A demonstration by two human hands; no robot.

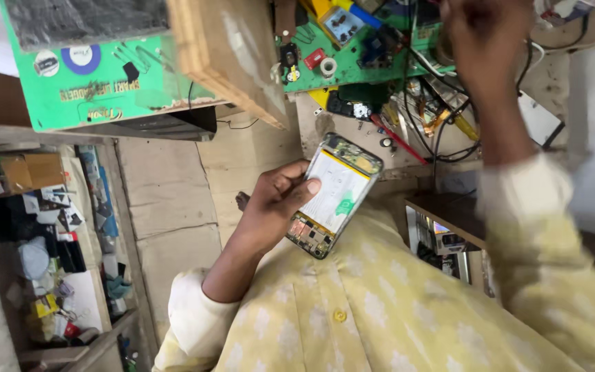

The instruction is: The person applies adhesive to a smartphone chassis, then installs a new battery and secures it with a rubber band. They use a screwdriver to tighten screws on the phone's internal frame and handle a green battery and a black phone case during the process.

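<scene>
Left hand grips opened smartphone, back cover off, battery and boards exposed, held above lap. Right hand raised over cluttered green workbench mat; blurred, finger state unclear.

Cluttered green workbench, crowded side shelves

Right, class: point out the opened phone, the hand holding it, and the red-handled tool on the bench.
opened phone (335,193), head view, on its white battery.
left hand (273,207), head view, on the back of the hand gripping the phone.
red-handled tool (401,141), head view, midway along its red handle.
</scene>
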